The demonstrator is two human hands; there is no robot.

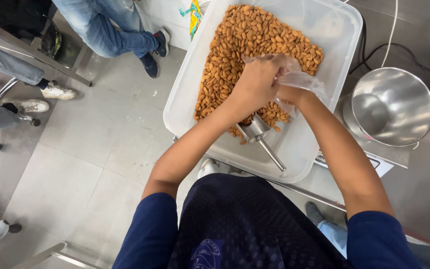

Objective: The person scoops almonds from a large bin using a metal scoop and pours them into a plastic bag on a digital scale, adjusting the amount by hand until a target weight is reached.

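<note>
A large translucent plastic tub (185, 94) holds a heap of brown almonds (247, 40). Over the heap, my left hand (257, 79) and my right hand (289, 92) both grip a clear plastic bag (302, 79). The right hand is mostly hidden behind the left hand and the bag. A small metal scoop (260, 137) lies in the tub just below my hands, its handle pointing toward me. Neither hand touches it.
A steel bowl (391, 104) sits on a weighing scale on the steel counter at the right, with cables behind it. On the left, other people's legs and shoes (155, 50) stand on the tiled floor near chair legs and a metal table frame.
</note>
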